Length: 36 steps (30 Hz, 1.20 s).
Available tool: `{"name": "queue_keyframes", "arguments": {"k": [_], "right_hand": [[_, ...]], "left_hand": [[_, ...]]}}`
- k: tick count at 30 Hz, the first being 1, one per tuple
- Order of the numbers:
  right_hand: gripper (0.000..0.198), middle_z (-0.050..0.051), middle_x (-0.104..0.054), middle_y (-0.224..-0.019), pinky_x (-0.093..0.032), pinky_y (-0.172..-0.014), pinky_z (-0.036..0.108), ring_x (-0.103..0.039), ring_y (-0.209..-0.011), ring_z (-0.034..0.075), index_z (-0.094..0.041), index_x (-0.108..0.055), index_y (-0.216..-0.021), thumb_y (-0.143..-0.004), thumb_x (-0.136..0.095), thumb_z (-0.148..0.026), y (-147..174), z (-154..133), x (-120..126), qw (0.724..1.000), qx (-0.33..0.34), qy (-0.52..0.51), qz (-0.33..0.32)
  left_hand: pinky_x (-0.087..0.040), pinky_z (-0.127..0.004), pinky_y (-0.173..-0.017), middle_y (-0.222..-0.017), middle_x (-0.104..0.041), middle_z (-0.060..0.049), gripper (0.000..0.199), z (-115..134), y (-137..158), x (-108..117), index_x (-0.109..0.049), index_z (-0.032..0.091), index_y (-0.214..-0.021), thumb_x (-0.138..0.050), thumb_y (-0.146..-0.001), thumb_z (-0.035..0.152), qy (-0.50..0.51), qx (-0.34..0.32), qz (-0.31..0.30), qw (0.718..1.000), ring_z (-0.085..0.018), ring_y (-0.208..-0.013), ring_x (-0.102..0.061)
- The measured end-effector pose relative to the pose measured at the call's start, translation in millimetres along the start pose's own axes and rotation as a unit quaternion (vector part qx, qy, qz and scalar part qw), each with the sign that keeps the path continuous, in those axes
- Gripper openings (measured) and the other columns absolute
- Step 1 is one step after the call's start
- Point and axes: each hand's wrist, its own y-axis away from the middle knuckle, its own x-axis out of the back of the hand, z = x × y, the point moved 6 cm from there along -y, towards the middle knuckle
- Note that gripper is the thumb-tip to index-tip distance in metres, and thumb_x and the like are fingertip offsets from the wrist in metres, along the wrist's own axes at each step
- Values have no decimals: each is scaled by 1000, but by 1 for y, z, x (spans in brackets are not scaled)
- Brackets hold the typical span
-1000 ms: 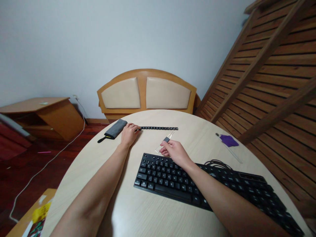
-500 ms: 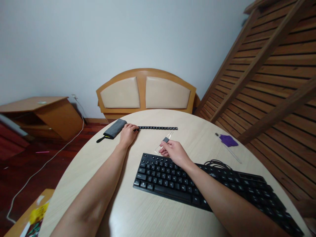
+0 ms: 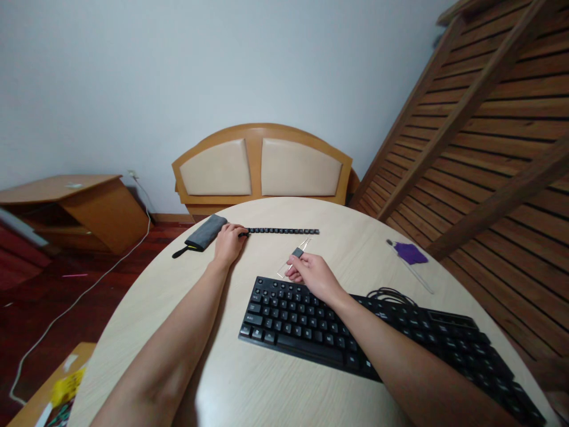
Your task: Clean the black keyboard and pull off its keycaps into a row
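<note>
On the far part of the round table (image 3: pixel 284 213) lies a straight row of small black keycaps (image 3: pixel 284 230). My left hand (image 3: pixel 229 240) is at the row's left end, its fingers pinched on a dark keycap (image 3: pixel 243 234). A wire keycap puller (image 3: pixel 297 252) with a grey middle is gripped by my right hand (image 3: pixel 313 273); its wire loops stick out at both ends. Below that hand stretches a black keyboard (image 3: pixel 293 323), partly covered by my right forearm. Several gaps show in its top row of keys.
Left of my left hand lies a grey pouch (image 3: pixel 207 233) with a black loop. A purple cloth (image 3: pixel 411 253) and a thin brush (image 3: pixel 413 273) are at the right. The keyboard's coiled cable (image 3: pixel 391 295) sits behind it. A padded wooden headboard (image 3: pixel 262 160) stands beyond the table.
The view has shifted very slightly. Both hands keep nearly the same places and the same holds.
</note>
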Motion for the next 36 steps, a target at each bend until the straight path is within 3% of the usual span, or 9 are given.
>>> {"name": "queue_keyframes", "arguments": {"k": [16,22,24,26,31,33,36], "right_hand": [[22,4,-69,-66,-51,-55,21,-64,-58,11,-13,-65,-79,-90,-60,-31,1,-1,-1,1000,6,9,-6],[22,6,-69,-74,-49,-56,20,-63,-62,11,-12,-67,-79,-88,-61,-31,6,-9,-3,998,45,28,-16],[20,4,-68,-72,-50,-58,21,-63,-62,11,-12,-68,-85,-87,-61,-30,7,-10,-4,998,57,22,-26],[19,2,-66,-71,-50,-59,21,-63,-63,11,-12,-67,-95,-86,-61,-27,7,-11,-5,997,66,13,-34],[21,1,-66,-71,-52,-64,24,-64,-65,12,-13,-66,-102,-84,-61,-23,8,-12,-8,995,85,21,-53],[20,1,-66,-71,-52,-65,26,-64,-65,13,-14,-66,-100,-84,-61,-25,9,-13,-10,993,96,31,-65],[20,2,-67,-72,-53,-67,28,-64,-66,15,-15,-66,-95,-86,-61,-32,12,-16,-14,988,117,51,-87]], "left_hand": [[-45,-44,-95,-111,-69,-9,21,1,0,0,-72,21,-101,-61,-84,20,18,11,-4,1000,-31,-107,-54],[-40,-43,-102,-123,-62,-11,25,24,3,13,-66,20,-110,-56,-89,25,66,-13,-28,997,-29,-115,-52],[-42,-41,-101,-119,-64,-12,26,38,2,18,-65,18,-112,-52,-91,28,91,-30,-68,993,-28,-114,-55],[-48,-36,-89,-110,-69,-10,25,54,3,20,-67,17,-107,-53,-91,30,119,-52,-136,982,-24,-100,-62],[-49,-22,-64,-83,-75,-2,23,94,15,26,-73,18,-94,-67,-81,37,173,-113,-339,918,-16,-71,-67],[-48,-21,-65,-89,-76,-4,29,106,26,28,-72,16,-100,-70,-80,37,171,-119,-427,880,-16,-75,-68],[-46,-23,-68,-96,-76,-8,34,115,36,34,-71,14,-106,-70,-81,36,121,-103,-480,863,-18,-80,-68]]}}
